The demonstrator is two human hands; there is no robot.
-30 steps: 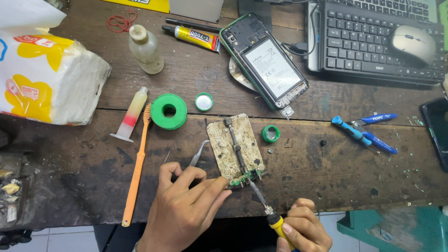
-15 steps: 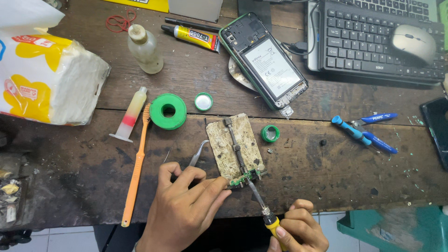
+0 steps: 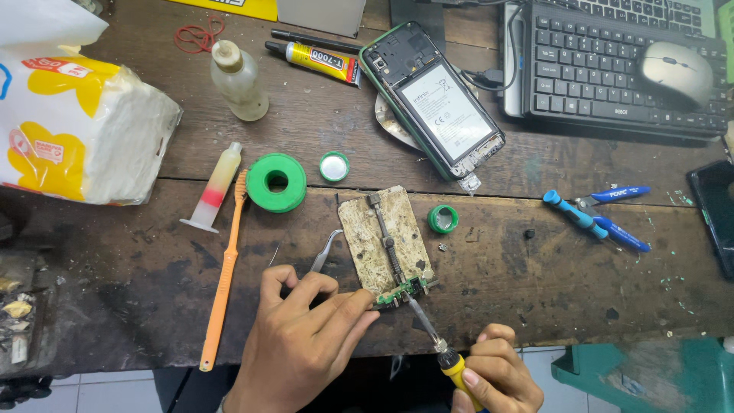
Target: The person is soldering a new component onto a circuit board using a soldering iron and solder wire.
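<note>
Left hand (image 3: pixel 302 336): fingers pinched on metal tweezers (image 3: pixel 325 251), fingertips pressed against the small green circuit board (image 3: pixel 403 291).
Right hand (image 3: pixel 493 375): closed around the yellow handle of a soldering iron (image 3: pixel 432 336), tip touching the board.
Circuit board: clamped at the near end of a worn holder plate (image 3: pixel 384 237) on the wooden desk (image 3: pixel 497 268).
Nearby: green solder spool (image 3: pixel 276 182), orange toothbrush (image 3: pixel 224 271), opened phone (image 3: pixel 432 99), blue pliers (image 3: pixel 600 218), keyboard (image 3: pixel 612 61).

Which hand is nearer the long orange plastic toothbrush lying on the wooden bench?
Left. The left hand lies just right of the orange toothbrush, apart from it; the right hand, gripping the yellow-handled soldering iron, is farther right.
</note>
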